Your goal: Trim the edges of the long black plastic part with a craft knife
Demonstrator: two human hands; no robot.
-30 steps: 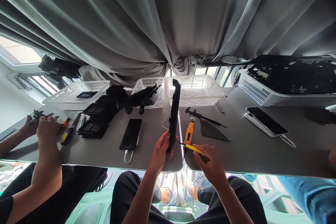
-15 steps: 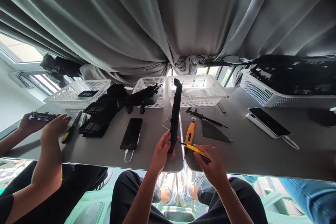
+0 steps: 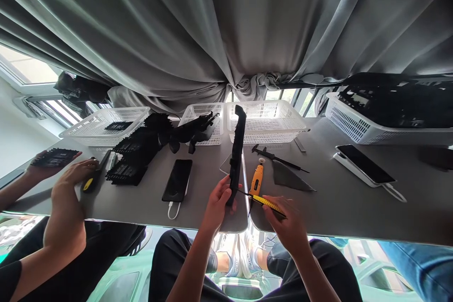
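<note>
Head view, lower centre of the frame. The left hand (image 3: 216, 200) closes around the lower end of a long black plastic part (image 3: 236, 153), which stands nearly upright above the grey table (image 3: 336, 207) and reaches up in front of a white basket (image 3: 269, 120). The right hand (image 3: 285, 219) grips a yellow-handled blade tool (image 3: 264, 202), whose thin tip touches the part just above the left thumb.

The part looks rigid, light and moulded, probably thin-walled. Its matt surface should give fair grip, and a hold low on the shaft, as here, leaves the upper length free. The narrow tool calls for a pinch close to its tip.

An orange tool (image 3: 256, 178) lies just behind the hands, and a dark phone (image 3: 177, 180) on a white cable lies to the lower left of the part. At the left edge, another person's hand (image 3: 76, 177) rests near a yellow-and-black screwdriver (image 3: 92, 180).

The exact point of contact between blade and part is too small to resolve. The part's far face is hidden, the tool's handle end is covered by the right palm, and the contents of the basket at the upper right are an indistinct dark mass
</note>
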